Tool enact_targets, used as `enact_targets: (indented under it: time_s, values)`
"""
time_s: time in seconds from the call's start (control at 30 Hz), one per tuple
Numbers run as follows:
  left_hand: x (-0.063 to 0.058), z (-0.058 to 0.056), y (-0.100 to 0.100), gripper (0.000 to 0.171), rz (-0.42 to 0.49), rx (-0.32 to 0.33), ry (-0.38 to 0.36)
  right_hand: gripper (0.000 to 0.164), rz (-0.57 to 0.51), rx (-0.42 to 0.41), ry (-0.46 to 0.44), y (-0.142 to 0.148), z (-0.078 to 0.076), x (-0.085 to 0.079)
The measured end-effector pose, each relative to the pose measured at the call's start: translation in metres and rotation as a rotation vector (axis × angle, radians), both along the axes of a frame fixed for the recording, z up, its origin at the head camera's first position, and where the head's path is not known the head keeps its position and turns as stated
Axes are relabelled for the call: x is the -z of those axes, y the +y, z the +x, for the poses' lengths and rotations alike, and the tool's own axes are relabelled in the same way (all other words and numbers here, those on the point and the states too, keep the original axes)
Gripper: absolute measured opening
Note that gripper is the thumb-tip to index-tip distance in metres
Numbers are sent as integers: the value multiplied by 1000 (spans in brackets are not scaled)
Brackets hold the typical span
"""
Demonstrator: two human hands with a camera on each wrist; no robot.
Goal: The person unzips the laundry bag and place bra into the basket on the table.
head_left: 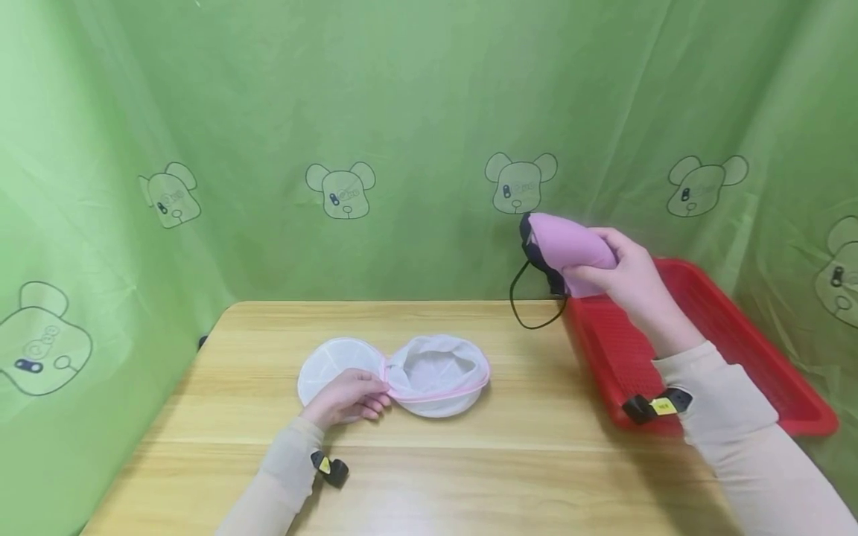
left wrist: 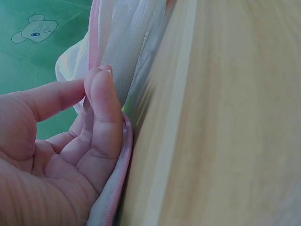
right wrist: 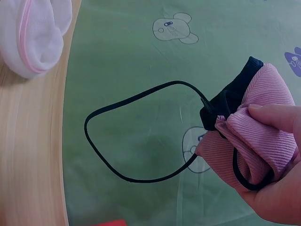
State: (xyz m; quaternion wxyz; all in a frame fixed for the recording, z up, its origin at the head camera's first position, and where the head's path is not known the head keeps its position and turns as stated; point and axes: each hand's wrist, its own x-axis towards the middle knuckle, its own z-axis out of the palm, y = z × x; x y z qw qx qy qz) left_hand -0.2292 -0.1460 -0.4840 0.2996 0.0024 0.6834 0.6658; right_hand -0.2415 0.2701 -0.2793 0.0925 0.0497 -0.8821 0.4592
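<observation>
A white mesh laundry bag (head_left: 439, 406) with pink zipper trim lies unzipped on the table, its round lid (head_left: 335, 357) folded out to the left. My left hand (head_left: 348, 398) pinches the pink-trimmed edge between thumb and index finger where lid and bowl meet; the left wrist view shows the trim (left wrist: 94, 35) running up from those fingertips. Up at the right, my right hand (head_left: 620, 268) grips a folded pink ribbed bra (head_left: 570, 242) with black edging. Its thin black strap (right wrist: 134, 99) hangs in a loop. The palm side hides part of the bra.
A red plastic tray (head_left: 697, 286) stands at the table's right side, beneath my right forearm. The wooden table (head_left: 255, 432) is bordered by a green curtain (head_left: 429, 89) printed with bear heads at the back and both sides.
</observation>
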Motion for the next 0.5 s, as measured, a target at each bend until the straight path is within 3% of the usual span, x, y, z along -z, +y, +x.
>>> enact_targets:
  time_s: [0.5]
  values:
    - [2,-1,0,15,2,3,4,55,3,62,48,28,4,-2]
